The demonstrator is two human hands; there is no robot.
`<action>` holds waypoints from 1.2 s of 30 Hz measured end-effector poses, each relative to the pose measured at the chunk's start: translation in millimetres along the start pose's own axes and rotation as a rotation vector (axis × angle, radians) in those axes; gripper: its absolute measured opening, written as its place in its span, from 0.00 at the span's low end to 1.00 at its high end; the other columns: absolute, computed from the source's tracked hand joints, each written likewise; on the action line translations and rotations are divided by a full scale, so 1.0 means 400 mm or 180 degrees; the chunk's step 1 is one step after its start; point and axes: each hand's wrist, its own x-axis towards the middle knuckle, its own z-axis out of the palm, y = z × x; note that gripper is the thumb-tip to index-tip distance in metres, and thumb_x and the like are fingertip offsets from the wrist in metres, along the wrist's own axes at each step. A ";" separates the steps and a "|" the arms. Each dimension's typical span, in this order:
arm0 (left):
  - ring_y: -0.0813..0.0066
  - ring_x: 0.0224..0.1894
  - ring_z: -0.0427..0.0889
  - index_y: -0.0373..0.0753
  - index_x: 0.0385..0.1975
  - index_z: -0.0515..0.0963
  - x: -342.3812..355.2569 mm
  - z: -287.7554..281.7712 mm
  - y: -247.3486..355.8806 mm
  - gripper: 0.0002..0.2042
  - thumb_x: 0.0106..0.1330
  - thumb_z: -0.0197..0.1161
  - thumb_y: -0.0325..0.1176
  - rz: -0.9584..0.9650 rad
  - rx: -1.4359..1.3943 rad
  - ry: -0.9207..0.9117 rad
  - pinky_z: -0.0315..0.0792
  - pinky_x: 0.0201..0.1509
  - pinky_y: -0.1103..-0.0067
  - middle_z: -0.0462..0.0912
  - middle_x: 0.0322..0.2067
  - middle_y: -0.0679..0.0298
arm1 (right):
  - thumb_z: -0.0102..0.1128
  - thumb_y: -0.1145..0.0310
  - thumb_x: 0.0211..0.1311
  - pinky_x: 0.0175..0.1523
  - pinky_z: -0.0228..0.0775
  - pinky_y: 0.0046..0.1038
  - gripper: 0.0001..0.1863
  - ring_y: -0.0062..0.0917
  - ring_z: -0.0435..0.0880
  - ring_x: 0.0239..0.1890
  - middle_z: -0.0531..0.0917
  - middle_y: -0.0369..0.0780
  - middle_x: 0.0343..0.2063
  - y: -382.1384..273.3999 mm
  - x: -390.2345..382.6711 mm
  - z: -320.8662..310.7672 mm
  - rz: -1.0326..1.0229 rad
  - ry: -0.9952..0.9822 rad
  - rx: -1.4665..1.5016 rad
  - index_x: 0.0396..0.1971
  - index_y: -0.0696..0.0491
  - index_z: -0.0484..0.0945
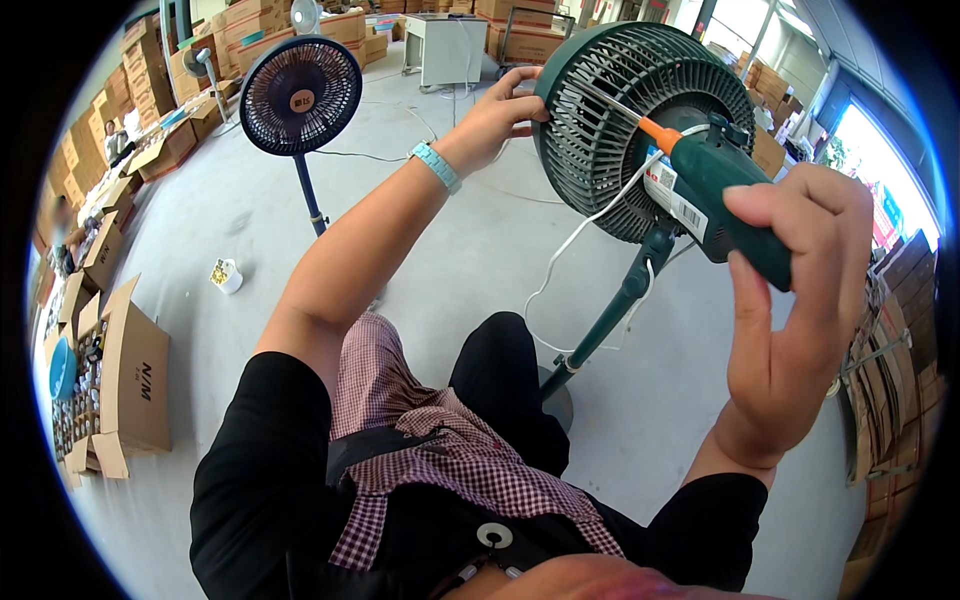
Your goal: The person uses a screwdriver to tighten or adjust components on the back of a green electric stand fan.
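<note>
My left hand (497, 122), with a light blue band at the wrist, grips the rim of a dark green stand fan (640, 70), fingers curled at its edge. The fan's head is tilted, its rear guard and slats facing me. My right hand (805, 260) pinches the dark green rear end of a screwdriver (660, 135) with an orange collar. Its thin metal shaft lies across the guard and points toward the rim. Where the dark green handle meets the fan's similar motor housing is hard to make out. A white cord (545, 285) hangs beside the fan's pole (612, 315).
Another dark stand fan (300, 95) stands ahead on the left. A small white tub (227, 276) with yellow bits sits on the grey floor. At the left is an open carton (140, 380) of parts; flattened cardboard (885, 370) leans at the right. A white cabinet (445, 50) stands behind.
</note>
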 end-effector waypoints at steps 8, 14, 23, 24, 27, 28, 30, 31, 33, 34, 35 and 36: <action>0.83 0.48 0.74 0.47 0.61 0.62 0.001 0.013 0.007 0.26 0.62 0.58 0.35 -0.0033 -0.0084 -0.0056 0.64 0.59 0.71 0.79 0.43 0.72 | 0.54 0.65 0.67 0.46 0.75 0.26 0.14 0.30 0.85 0.38 0.83 0.42 0.39 0.008 0.000 0.018 0.0172 0.0387 -0.0347 0.48 0.55 0.74; 0.83 0.48 0.74 0.47 0.61 0.62 -0.019 -0.018 0.007 0.26 0.63 0.58 0.35 -0.0058 -0.0028 0.0050 0.65 0.59 0.71 0.79 0.43 0.73 | 0.55 0.69 0.65 0.45 0.74 0.24 0.12 0.28 0.84 0.37 0.82 0.41 0.37 0.012 0.003 0.051 0.0012 0.0663 0.0193 0.47 0.55 0.74; 0.81 0.49 0.75 0.47 0.62 0.62 -0.015 -0.008 0.006 0.26 0.62 0.58 0.36 -0.0034 -0.0017 0.0009 0.64 0.60 0.71 0.79 0.46 0.71 | 0.60 0.70 0.59 0.48 0.71 0.27 0.20 0.28 0.78 0.45 0.75 0.41 0.45 0.025 -0.013 0.037 0.0214 0.0176 0.0058 0.51 0.53 0.70; 0.80 0.49 0.75 0.48 0.62 0.62 -0.015 -0.005 0.008 0.26 0.62 0.59 0.36 -0.0027 -0.0042 0.0024 0.64 0.60 0.70 0.79 0.46 0.70 | 0.62 0.68 0.59 0.47 0.71 0.26 0.21 0.28 0.78 0.45 0.75 0.41 0.45 0.012 -0.007 0.037 0.0128 0.0258 0.0043 0.51 0.53 0.70; 0.77 0.50 0.76 0.49 0.62 0.62 -0.012 -0.004 0.007 0.27 0.60 0.59 0.35 -0.0028 0.0001 0.0053 0.65 0.60 0.66 0.78 0.46 0.68 | 0.68 0.62 0.58 0.45 0.72 0.25 0.26 0.29 0.78 0.47 0.75 0.41 0.47 0.000 -0.005 0.025 0.0133 0.0286 0.0041 0.53 0.53 0.69; 0.76 0.50 0.76 0.49 0.62 0.62 -0.010 -0.016 0.005 0.28 0.59 0.59 0.35 -0.0044 0.0141 0.0083 0.66 0.60 0.65 0.78 0.46 0.67 | 0.66 0.62 0.60 0.45 0.72 0.25 0.24 0.28 0.78 0.46 0.75 0.41 0.46 0.007 -0.006 0.030 0.0129 0.0307 0.0085 0.52 0.54 0.70; 0.72 0.49 0.76 0.50 0.58 0.64 -0.007 0.002 0.001 0.26 0.57 0.61 0.35 0.0001 0.0071 0.0044 0.68 0.59 0.62 0.77 0.43 0.66 | 0.62 0.62 0.64 0.46 0.72 0.25 0.20 0.28 0.79 0.43 0.77 0.42 0.44 0.030 -0.027 0.016 0.0246 0.0297 0.0018 0.51 0.57 0.72; 0.73 0.48 0.76 0.50 0.55 0.65 -0.008 0.017 0.000 0.25 0.57 0.62 0.35 -0.0013 0.0060 0.0086 0.68 0.57 0.64 0.77 0.43 0.66 | 0.60 0.62 0.65 0.46 0.73 0.25 0.19 0.28 0.80 0.42 0.78 0.42 0.42 0.045 -0.034 0.017 0.0288 0.0286 0.0008 0.50 0.58 0.73; 0.77 0.44 0.76 0.49 0.53 0.66 0.017 0.034 -0.020 0.24 0.56 0.63 0.31 -0.0058 -0.0293 -0.0089 0.69 0.52 0.70 0.77 0.40 0.67 | 0.56 0.62 0.69 0.46 0.73 0.25 0.17 0.27 0.80 0.40 0.80 0.43 0.40 0.061 -0.043 0.016 0.0358 0.0272 -0.0029 0.48 0.61 0.74; 0.78 0.43 0.76 0.50 0.53 0.66 0.023 0.019 -0.024 0.25 0.54 0.63 0.29 -0.0063 -0.0357 -0.0023 0.69 0.52 0.71 0.78 0.38 0.67 | 0.54 0.67 0.70 0.51 0.72 0.27 0.16 0.29 0.81 0.44 0.80 0.46 0.44 0.059 -0.040 0.028 0.0550 0.0196 -0.0125 0.50 0.62 0.73; 0.77 0.43 0.76 0.50 0.52 0.66 0.025 0.023 -0.027 0.25 0.52 0.64 0.30 -0.0076 -0.0413 -0.0017 0.68 0.47 0.71 0.78 0.37 0.67 | 0.54 0.68 0.70 0.53 0.71 0.28 0.16 0.31 0.80 0.47 0.79 0.47 0.46 0.057 -0.049 0.034 0.0562 0.0336 -0.0248 0.52 0.62 0.72; 0.77 0.43 0.76 0.50 0.51 0.66 0.031 0.024 -0.027 0.26 0.49 0.65 0.31 -0.0084 -0.0482 -0.0031 0.67 0.42 0.72 0.79 0.36 0.67 | 0.54 0.70 0.70 0.55 0.71 0.29 0.17 0.32 0.80 0.50 0.79 0.48 0.48 0.048 -0.054 0.036 0.0576 0.0472 -0.0394 0.54 0.62 0.70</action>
